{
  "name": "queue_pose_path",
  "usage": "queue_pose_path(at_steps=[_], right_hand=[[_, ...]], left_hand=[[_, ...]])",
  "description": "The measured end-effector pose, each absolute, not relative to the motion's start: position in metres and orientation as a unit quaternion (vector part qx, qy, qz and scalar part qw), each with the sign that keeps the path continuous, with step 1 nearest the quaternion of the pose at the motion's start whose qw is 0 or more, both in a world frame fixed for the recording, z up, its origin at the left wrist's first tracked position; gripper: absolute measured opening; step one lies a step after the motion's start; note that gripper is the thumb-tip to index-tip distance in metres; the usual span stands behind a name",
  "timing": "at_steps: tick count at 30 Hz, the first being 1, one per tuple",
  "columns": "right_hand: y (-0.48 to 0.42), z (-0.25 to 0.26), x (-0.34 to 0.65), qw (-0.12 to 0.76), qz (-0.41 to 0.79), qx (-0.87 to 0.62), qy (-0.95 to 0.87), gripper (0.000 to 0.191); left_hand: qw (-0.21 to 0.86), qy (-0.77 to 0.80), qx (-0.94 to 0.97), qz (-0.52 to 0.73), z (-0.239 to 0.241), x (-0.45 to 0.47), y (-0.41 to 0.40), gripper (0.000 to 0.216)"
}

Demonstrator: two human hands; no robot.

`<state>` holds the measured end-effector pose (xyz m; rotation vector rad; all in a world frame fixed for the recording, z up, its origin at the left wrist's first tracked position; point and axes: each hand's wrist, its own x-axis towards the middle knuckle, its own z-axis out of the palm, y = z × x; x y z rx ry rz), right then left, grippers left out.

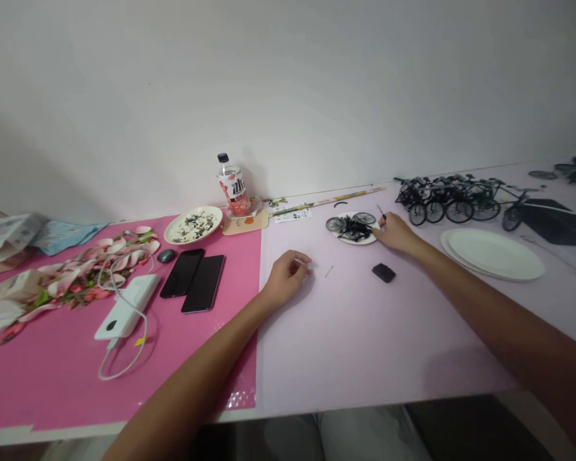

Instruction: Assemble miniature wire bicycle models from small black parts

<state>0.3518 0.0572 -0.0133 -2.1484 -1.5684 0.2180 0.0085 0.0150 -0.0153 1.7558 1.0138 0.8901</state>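
Note:
My left hand [288, 276] rests on the pale table with loosely curled fingers and nothing visible between them. Close to its fingertips lies a small thin metal pin [329, 271]. My right hand [395, 233] is closed on a slim dark rod-like tool [381, 211] at the right rim of a small white plate [344, 240]. That plate holds miniature bicycle wheels [365, 218] and black bicycle parts [354, 229]. A small black block [384, 273] lies in front of my right hand. Just behind the plate is a curved black piece [340, 204].
Several model bicycles [454, 198] stand at the back right, near stacked white plates [496, 254] and a black tray [557, 221]. On the pink left side are two phones [204, 285], a white power bank [127, 307], a plate of bits [173, 238], a bottle [235, 192] and artificial petals [77, 275].

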Motion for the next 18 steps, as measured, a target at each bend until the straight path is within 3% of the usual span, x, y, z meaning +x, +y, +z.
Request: queue_pose_path(at_steps=[5, 9, 18], right_hand=[[0.036, -0.013, 0.324, 0.320, 0.164, -0.721, -0.593, 0.023], [0.018, -0.012, 0.307, 0.337, 0.208, -0.686, -0.610, 0.027], [0.003, -0.010, 0.283, 0.408, 0.270, -0.604, -0.629, 0.031]], left_hand=[[0.380, 0.402, 0.734, 0.395, -0.011, 0.008, 0.011, 0.014], [0.309, 0.393, 0.764, 0.407, -0.012, 0.006, 0.011, 0.019], [0.262, 0.384, 0.786, 0.407, -0.016, 0.004, 0.014, 0.030]])
